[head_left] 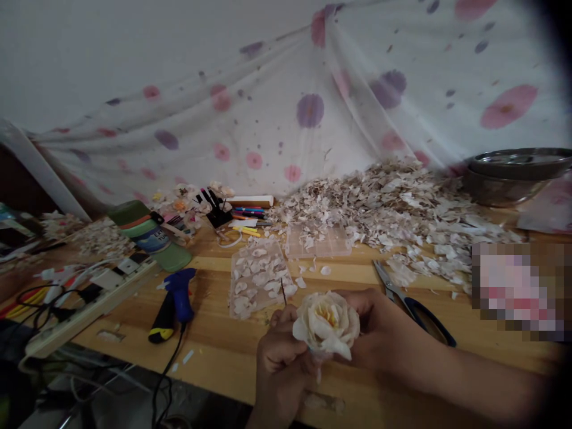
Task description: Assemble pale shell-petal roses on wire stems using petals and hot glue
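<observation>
A cream white flower [328, 325] with a yellow centre faces up between my two hands, above the table's front part. My left hand [279, 357] is closed at the flower's lower left side, and a thin dark stick [283, 292] rises from its fingers. My right hand [379, 333] has its fingers wrapped round the flower's right side; some fingertips are hidden behind the petals. Just beyond the hands lies a clear tray [235, 286] with loose pale petals. Scissors [413, 307] with dark handles lie right of my right hand.
A blue glue gun [181, 295], a power strip [93, 310] and a green bottle [152, 235] are at the left. Behind are a second clear tray [319, 241], pens [248, 213] and a large petal heap [379, 196]. Metal bowls [513, 179] stand at the back right.
</observation>
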